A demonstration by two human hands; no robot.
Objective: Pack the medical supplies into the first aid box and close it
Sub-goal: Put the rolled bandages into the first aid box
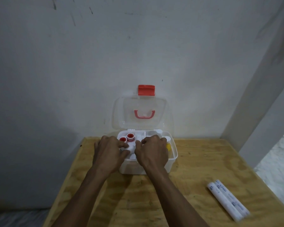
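Observation:
The clear first aid box stands open at the far side of the wooden table, its lid upright against the wall with a red latch on top. Inside lie two red-and-white tape rolls, white items and a yellow bottle. My left hand and my right hand both reach into the box, fingers curled around a white item between them. What that item is stays partly hidden. Two white wrapped rolls lie on the table at the right.
The wooden table butts against a grey wall. Its right edge runs close past the white rolls, with a pale floor beyond. A wall corner juts out at the far right.

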